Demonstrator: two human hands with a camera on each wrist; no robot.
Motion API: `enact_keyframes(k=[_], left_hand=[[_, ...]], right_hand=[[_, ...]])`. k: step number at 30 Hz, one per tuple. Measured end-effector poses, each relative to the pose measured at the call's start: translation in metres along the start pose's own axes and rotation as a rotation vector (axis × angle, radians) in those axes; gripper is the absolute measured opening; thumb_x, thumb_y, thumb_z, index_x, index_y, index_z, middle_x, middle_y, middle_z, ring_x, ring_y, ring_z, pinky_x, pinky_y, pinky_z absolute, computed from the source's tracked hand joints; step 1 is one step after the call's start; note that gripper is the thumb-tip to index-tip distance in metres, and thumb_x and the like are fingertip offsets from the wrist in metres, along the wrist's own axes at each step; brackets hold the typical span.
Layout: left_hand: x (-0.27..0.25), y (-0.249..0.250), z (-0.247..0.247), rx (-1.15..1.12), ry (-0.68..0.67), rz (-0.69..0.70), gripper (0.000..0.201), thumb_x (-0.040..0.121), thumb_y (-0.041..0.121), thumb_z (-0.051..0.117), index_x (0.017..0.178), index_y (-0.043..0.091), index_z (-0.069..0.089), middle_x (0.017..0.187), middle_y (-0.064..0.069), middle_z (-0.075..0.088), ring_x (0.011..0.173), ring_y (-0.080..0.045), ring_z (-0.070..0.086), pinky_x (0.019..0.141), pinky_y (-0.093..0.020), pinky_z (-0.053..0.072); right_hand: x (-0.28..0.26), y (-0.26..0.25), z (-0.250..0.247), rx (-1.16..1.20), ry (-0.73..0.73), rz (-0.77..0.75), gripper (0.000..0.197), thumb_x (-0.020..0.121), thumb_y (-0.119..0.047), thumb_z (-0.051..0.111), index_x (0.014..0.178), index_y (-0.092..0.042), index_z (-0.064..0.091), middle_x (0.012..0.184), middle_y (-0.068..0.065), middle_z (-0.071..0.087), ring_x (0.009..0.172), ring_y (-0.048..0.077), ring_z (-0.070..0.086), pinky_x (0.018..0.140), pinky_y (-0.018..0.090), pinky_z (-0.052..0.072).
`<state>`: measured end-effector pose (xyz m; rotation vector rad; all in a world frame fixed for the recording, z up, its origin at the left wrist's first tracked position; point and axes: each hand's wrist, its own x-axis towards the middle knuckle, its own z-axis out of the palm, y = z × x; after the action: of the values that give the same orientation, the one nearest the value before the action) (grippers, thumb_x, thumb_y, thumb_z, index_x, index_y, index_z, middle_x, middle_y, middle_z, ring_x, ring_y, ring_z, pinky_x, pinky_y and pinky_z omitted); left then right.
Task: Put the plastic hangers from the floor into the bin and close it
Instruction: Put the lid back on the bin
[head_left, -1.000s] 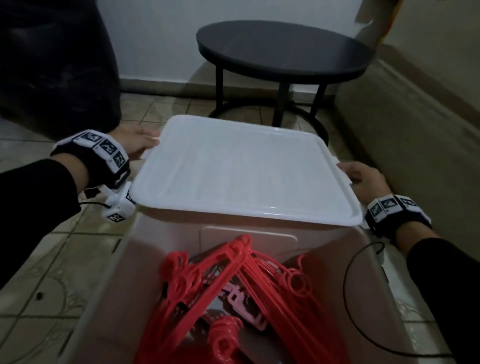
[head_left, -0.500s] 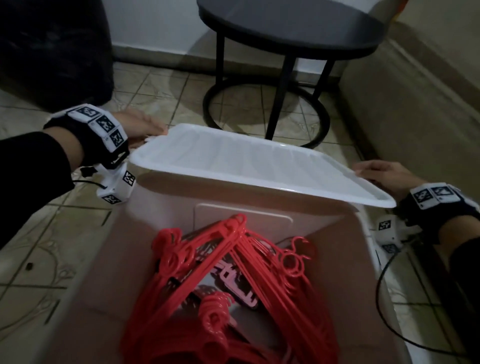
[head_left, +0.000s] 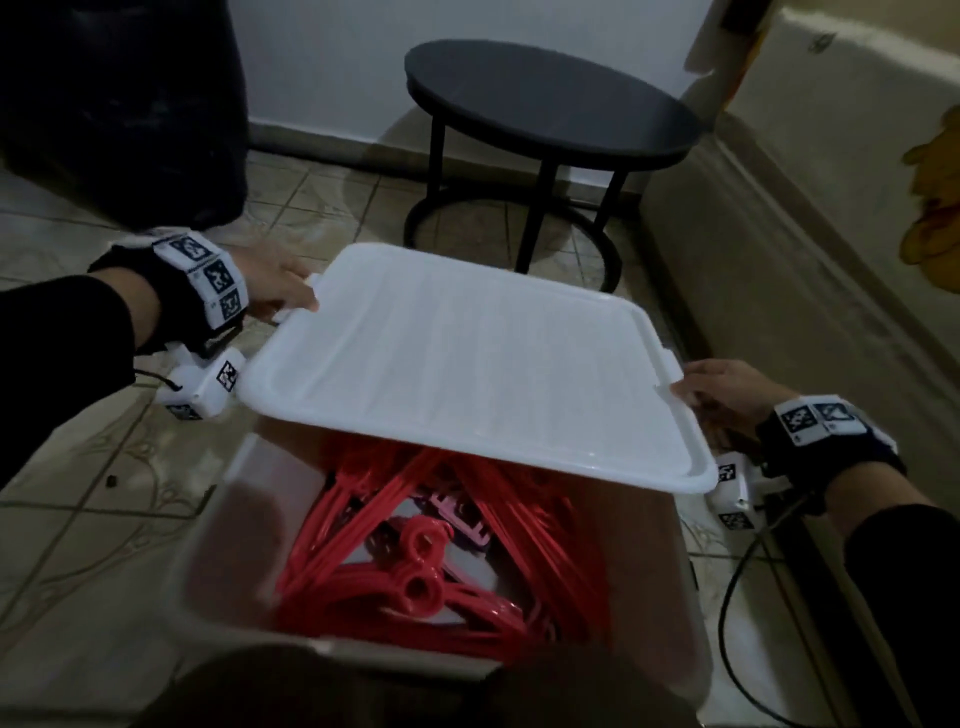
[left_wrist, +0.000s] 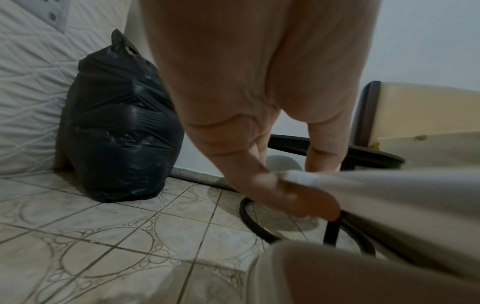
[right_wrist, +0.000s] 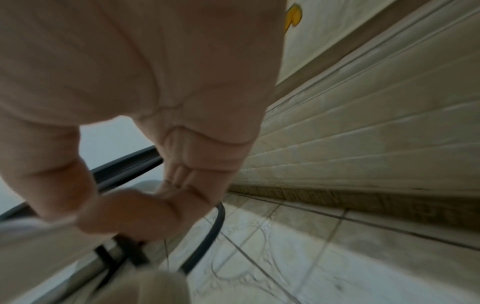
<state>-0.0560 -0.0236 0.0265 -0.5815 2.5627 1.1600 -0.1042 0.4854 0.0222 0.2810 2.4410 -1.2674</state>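
White lid (head_left: 467, 364), each side edge grasped by left hand (head_left: 275, 283) and right hand (head_left: 727, 387), has come lower and nearer over the bin (head_left: 234, 519); hangers (head_left: 415, 561) inside, closing nearly done.

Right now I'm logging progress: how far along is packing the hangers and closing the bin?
Done: the red plastic hangers lie piled inside the translucent bin, and no hangers show on the visible floor. In hand: the left hand and right hand hold the white lid by opposite edges, over the bin's far part. Left: the near half is uncovered, so the lid must be lowered and seated.
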Motion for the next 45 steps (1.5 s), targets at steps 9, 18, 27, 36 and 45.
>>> enact_keyframes(k=[9, 18, 27, 36, 45], left_hand=[[-0.090, -0.041, 0.041, 0.266, 0.053, -0.015, 0.064, 0.083, 0.023, 0.071, 0.140, 0.012, 0.045, 0.117, -0.015, 0.059, 0.096, -0.029, 0.061, 0.073, -0.028, 0.051], [-0.110, -0.057, 0.057, 0.345, 0.087, -0.033, 0.063, 0.088, 0.029, 0.062, 0.145, 0.024, 0.035, 0.132, -0.012, 0.056, 0.101, -0.031, 0.062, 0.075, -0.032, 0.054], [-0.084, -0.047, 0.059, 0.058, 0.115, -0.075, 0.055, 0.090, 0.010, 0.059, 0.141, 0.017, 0.041, 0.115, -0.018, 0.059, 0.083, -0.037, 0.065, 0.065, -0.052, 0.058], [-0.060, -0.022, 0.053, 0.283, 0.272, -0.018, 0.049, 0.089, 0.023, 0.066, 0.133, 0.007, 0.054, 0.128, -0.017, 0.059, 0.108, -0.034, 0.060, 0.091, -0.038, 0.050], [-0.075, -0.033, 0.045, 0.261, 0.163, -0.057, 0.037, 0.079, 0.021, 0.078, 0.088, -0.012, 0.067, 0.073, -0.026, 0.069, 0.064, -0.033, 0.066, 0.068, -0.048, 0.057]], right_hand=[[-0.080, 0.051, 0.024, -0.190, -0.024, 0.098, 0.035, 0.085, -0.011, 0.068, 0.111, -0.003, 0.047, 0.072, 0.016, 0.058, 0.045, 0.023, 0.056, 0.039, 0.027, 0.047], [-0.101, 0.054, 0.038, -0.240, -0.018, 0.094, 0.032, 0.089, -0.013, 0.061, 0.113, -0.009, 0.040, 0.092, 0.016, 0.058, 0.071, 0.031, 0.064, 0.057, 0.041, 0.059], [-0.056, 0.035, 0.041, -0.420, 0.036, 0.061, 0.034, 0.089, -0.022, 0.061, 0.116, -0.009, 0.044, 0.106, 0.017, 0.060, 0.084, 0.035, 0.067, 0.070, 0.050, 0.058], [-0.003, 0.016, 0.043, -0.477, 0.165, -0.026, 0.037, 0.086, -0.034, 0.063, 0.108, -0.005, 0.060, 0.108, 0.019, 0.065, 0.093, 0.039, 0.064, 0.086, 0.050, 0.052], [-0.035, 0.020, 0.038, -0.215, 0.087, 0.065, 0.018, 0.084, -0.012, 0.069, 0.073, -0.003, 0.057, 0.078, 0.020, 0.061, 0.074, 0.033, 0.063, 0.079, 0.051, 0.056]])
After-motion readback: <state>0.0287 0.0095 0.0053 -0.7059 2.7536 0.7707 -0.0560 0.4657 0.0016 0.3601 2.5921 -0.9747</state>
